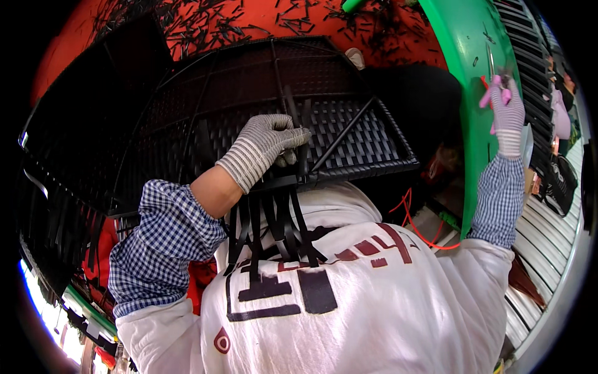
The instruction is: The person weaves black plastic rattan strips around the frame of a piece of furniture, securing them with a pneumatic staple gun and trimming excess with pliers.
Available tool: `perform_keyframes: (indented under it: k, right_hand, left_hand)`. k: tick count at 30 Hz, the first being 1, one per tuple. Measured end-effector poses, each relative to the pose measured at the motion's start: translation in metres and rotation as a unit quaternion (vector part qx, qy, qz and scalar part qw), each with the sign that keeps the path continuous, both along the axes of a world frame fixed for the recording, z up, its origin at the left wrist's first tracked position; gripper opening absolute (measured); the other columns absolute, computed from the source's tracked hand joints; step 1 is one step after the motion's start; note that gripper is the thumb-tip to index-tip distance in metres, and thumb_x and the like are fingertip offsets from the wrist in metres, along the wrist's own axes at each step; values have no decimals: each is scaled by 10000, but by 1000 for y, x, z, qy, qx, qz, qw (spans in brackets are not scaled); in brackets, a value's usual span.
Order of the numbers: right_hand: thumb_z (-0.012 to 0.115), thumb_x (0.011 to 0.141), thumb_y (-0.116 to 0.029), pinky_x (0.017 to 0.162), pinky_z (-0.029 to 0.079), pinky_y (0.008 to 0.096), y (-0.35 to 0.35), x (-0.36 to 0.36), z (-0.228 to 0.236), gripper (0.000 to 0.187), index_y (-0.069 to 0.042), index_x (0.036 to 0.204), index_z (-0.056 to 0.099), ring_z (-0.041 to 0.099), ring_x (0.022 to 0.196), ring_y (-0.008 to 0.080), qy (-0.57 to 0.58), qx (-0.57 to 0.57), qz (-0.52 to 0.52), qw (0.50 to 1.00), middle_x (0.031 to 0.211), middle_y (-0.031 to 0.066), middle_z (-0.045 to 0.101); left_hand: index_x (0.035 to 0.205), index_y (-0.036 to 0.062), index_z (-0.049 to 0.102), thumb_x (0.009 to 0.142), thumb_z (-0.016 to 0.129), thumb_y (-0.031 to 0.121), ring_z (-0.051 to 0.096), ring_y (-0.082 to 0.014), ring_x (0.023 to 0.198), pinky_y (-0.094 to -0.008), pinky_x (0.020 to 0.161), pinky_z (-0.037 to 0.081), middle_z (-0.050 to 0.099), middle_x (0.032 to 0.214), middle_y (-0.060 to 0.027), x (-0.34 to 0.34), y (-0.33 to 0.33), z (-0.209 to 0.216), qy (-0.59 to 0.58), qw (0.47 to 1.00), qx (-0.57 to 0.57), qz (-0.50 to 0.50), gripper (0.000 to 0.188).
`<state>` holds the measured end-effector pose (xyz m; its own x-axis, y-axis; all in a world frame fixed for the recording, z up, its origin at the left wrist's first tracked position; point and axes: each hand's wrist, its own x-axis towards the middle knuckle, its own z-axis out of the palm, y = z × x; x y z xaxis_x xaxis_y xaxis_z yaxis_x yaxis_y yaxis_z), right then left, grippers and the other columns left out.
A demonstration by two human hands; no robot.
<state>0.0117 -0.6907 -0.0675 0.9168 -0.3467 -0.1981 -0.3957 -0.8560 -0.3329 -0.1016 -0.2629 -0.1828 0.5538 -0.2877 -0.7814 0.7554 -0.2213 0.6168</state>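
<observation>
The gloved left hand [265, 146] curls its fingers [293, 138] closed around black strips at the near edge of a black woven panel [349, 124] resting against the person's chest, wrist bent downward. Loose strips [274, 227] hang over the white apron [374, 299]. The gloved right hand [507, 115], raised, pinches pink-handled cutters [492, 96] beside a green tub [464, 56].

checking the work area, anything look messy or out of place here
Yes: short black strip offcuts lie scattered over the red floor, and loose strip ends hang unwoven from the black woven panel under the left hand.
</observation>
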Motion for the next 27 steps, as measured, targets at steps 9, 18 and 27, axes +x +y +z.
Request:
perform_keyframes:
  k: [9, 18, 27]
  right_hand:
    - [751, 839, -340, 842, 546, 430, 164, -88, -20, 459, -123, 1239, 690, 627, 945, 346, 149, 32, 542, 826, 1004, 170, 608]
    - [728, 855, -461, 916, 517, 459, 194, -87, -35, 551, -115, 1279, 669, 599, 1030, 358, 231, 9, 601, 765, 1075, 185, 594]
    - [728, 851, -506, 931, 533, 437, 207, -86, -31, 625, -82, 1303, 652, 623, 1068, 367, 278, 0, 601, 749, 1165, 204, 609]
  left_hand:
    - [942, 24, 718, 918, 741, 162, 598, -68, 590, -212, 542, 462, 685, 766, -5, -4, 1, 5, -110, 987, -102, 50, 143]
    - [947, 15, 724, 921, 735, 162, 580, -41, 714, -220, 649, 482, 677, 794, 17, -3, 1, 6, -197, 972, -122, 37, 150]
    - [918, 42, 735, 917, 738, 192, 556, -48, 720, -231, 662, 468, 663, 789, 31, -2, 2, 17, -205, 973, -102, 23, 150]
